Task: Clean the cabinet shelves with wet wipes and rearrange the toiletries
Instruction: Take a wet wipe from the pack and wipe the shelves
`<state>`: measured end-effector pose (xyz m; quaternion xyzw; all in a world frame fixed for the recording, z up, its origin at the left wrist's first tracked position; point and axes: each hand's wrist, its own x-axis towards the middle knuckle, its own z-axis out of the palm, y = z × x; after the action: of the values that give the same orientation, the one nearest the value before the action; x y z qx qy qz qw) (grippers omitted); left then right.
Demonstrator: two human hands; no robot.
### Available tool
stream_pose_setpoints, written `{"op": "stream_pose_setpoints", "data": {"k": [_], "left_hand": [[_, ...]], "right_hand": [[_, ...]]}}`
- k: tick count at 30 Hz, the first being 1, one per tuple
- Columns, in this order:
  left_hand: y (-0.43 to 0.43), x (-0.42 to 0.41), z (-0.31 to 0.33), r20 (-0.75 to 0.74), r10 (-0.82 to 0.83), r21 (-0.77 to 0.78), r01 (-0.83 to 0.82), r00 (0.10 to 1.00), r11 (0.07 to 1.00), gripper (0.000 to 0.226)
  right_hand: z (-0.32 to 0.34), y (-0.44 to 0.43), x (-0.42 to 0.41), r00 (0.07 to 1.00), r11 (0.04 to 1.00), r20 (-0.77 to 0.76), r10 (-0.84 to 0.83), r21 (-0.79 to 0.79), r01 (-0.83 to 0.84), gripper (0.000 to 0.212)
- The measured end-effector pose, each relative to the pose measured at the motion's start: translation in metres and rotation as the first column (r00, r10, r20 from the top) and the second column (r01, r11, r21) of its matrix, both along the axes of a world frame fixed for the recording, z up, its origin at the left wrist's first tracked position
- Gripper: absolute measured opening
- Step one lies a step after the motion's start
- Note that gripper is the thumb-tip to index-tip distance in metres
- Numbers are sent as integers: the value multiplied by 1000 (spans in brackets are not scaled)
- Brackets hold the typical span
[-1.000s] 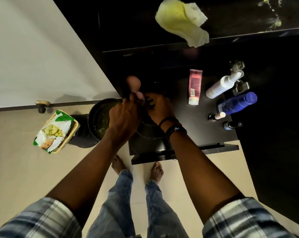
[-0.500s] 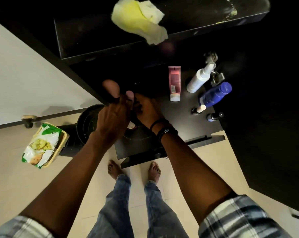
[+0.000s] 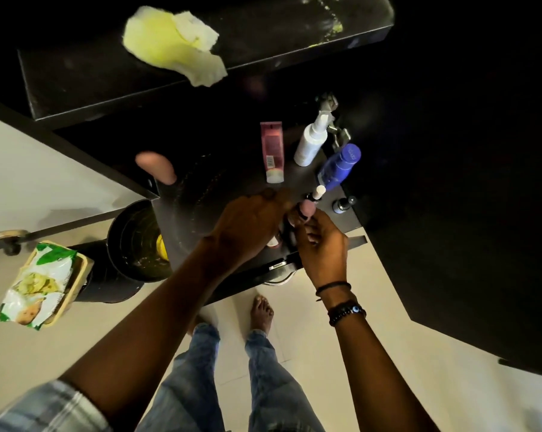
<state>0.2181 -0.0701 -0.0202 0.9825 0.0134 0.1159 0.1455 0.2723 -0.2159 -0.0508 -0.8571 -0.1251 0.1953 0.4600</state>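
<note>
Well, the pink squeeze tube, white spray bottle, blue plastic bottle and small white-capped bottle sit together on the right of the black lower shelf. Just nearer, the left hand and right hand meet, fingers curled round a small dark item I can't identify. A crumpled yellow-white wipe lies on the far black upper shelf.
</note>
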Motion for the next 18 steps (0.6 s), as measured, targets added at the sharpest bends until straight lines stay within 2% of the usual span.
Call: {"op": "stream_pose_setpoints", "data": {"k": [3,5,8,12,18], "left_hand": [[-2,17,5,-132,35,-45,-42,991,998,48],[-5,31,8,-155,40,-32,-46,987,998,54],[-9,51,5,-164,103,0,-104,981,995,36],[-11,66,-3,-189,161,-7,-166,969,986,31],[-11,77,-11,-212,216,-5,-222,953,975,27]], "right_hand": [[-4,-20,-1,988,988,69,-136,-64,141,24],[-8,-26,1,977,976,93,-194,-82,202,28],[-14,-28,8,969,969,117,-218,-92,229,30],[-17,-22,14,966,972,164,-200,-92,217,30],[-19,-22,6,953,953,59,-297,-44,299,34]]}}
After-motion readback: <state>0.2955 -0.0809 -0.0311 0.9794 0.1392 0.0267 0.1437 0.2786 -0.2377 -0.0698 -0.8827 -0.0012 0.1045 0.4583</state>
